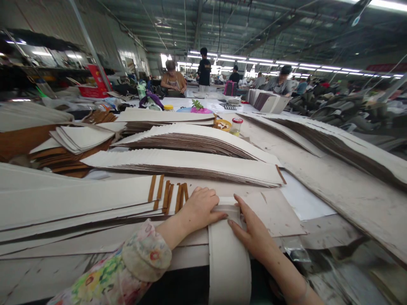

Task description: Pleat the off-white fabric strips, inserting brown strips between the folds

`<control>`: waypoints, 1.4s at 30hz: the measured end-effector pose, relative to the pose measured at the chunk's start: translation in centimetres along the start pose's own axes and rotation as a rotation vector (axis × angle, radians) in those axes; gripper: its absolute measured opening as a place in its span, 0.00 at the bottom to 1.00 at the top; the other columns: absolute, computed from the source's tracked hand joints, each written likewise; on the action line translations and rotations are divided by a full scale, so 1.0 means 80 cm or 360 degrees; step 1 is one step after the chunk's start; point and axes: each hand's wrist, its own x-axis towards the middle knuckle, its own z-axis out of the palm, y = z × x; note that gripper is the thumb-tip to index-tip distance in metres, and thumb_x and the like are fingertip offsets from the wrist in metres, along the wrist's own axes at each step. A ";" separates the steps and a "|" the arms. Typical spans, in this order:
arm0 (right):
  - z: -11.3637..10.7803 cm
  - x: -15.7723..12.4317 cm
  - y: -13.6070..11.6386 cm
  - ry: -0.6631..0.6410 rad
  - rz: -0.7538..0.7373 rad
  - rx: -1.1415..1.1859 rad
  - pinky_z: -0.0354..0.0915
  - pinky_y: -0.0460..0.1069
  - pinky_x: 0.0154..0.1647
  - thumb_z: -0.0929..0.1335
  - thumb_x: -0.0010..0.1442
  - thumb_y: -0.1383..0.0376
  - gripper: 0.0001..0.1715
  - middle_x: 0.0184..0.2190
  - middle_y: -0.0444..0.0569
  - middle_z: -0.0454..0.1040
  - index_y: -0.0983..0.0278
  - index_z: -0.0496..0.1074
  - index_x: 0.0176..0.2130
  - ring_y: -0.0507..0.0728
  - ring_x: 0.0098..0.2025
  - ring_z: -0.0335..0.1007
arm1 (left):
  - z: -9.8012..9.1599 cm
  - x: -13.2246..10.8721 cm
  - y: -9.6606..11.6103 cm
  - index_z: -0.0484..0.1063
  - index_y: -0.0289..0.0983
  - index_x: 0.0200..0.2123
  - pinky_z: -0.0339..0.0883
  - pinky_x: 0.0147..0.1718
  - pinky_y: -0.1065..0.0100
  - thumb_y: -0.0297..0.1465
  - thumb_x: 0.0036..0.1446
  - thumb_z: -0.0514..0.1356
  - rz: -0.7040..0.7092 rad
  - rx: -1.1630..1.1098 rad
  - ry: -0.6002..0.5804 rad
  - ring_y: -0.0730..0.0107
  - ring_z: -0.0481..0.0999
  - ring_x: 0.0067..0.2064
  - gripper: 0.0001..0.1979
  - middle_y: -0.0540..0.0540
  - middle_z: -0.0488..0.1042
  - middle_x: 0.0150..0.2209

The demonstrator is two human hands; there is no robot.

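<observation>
A long off-white strip of sheet material point(229, 258) runs from the table's near edge down towards my lap, with its far end lying between my hands. My left hand point(202, 208) has its fingers curled by the strip's left edge and its thumb laid over the top. From the other side, my right hand point(254, 231) grips the right edge, thumb on the surface and forefinger stretched along the far end. Left of my left hand lie fanned off-white strips point(95, 199) with brown end bands point(165, 197). What the hidden fingers touch beneath cannot be seen.
Fanned stacks of off-white strips point(181, 163) with brown undersides lie beyond my hands. More long strips point(343, 140) are at the right. A red-lidded jar point(236, 126) and a yellow bowl point(223, 125) stand behind. Co-workers point(173, 80) are farther back.
</observation>
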 end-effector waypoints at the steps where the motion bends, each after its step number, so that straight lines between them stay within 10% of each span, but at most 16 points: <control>1: 0.000 0.001 0.000 0.0016 0.0006 -0.0003 0.65 0.56 0.45 0.62 0.56 0.64 0.35 0.49 0.56 0.65 0.62 0.45 0.60 0.60 0.50 0.62 | -0.001 0.000 0.000 0.65 0.36 0.26 0.56 0.36 0.62 0.45 0.53 0.55 -0.0005 -0.0036 -0.0002 0.63 0.65 0.37 0.17 0.48 0.66 0.31; 8: 0.001 0.001 -0.002 0.0265 -0.0027 -0.0072 0.61 0.58 0.48 0.64 0.54 0.64 0.36 0.48 0.55 0.63 0.62 0.47 0.59 0.60 0.49 0.60 | 0.009 0.017 0.015 0.66 0.38 0.37 0.59 0.41 0.62 0.32 0.54 0.56 0.0014 -0.0334 -0.0123 0.63 0.66 0.43 0.07 0.48 0.68 0.38; 14: -0.005 -0.017 -0.010 0.0203 -0.0096 -0.0119 0.64 0.52 0.36 0.61 0.58 0.67 0.05 0.31 0.48 0.69 0.61 0.65 0.36 0.56 0.35 0.65 | 0.019 0.023 0.017 0.67 0.38 0.41 0.60 0.44 0.65 0.28 0.55 0.55 0.0048 -0.0471 -0.0125 0.65 0.66 0.44 0.09 0.47 0.68 0.39; 42: -0.008 -0.024 -0.014 0.0154 -0.0112 -0.0150 0.61 0.51 0.36 0.60 0.60 0.68 0.07 0.31 0.48 0.69 0.62 0.66 0.33 0.56 0.35 0.65 | 0.010 0.014 0.042 0.63 0.35 0.44 0.60 0.41 0.62 0.23 0.58 0.50 0.0304 0.0061 -0.0247 0.61 0.63 0.41 0.11 0.44 0.67 0.38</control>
